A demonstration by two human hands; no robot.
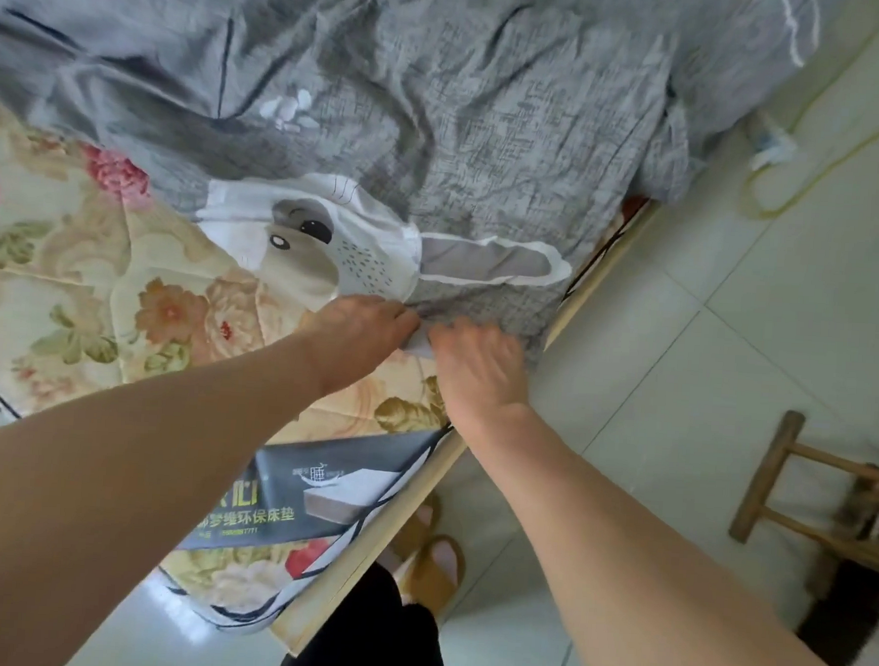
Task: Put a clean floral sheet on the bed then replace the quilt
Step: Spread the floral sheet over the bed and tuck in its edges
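A cream floral sheet with pink and orange flowers covers the bed at the left and middle. A rumpled grey quilt with a cartoon animal face lies over the far part of the bed. At the quilt's near edge my left hand grips the fabric, fingers curled into it. My right hand is just beside it, fingers bent over the same edge near the bed's right side; it is blurred.
The bed's pale wooden side rail runs diagonally beside a tiled floor. A mattress label shows at the near corner. A wooden stool and a dark broom stand at right. A yellow cord and a power strip lie on the floor. My slippered feet are by the rail.
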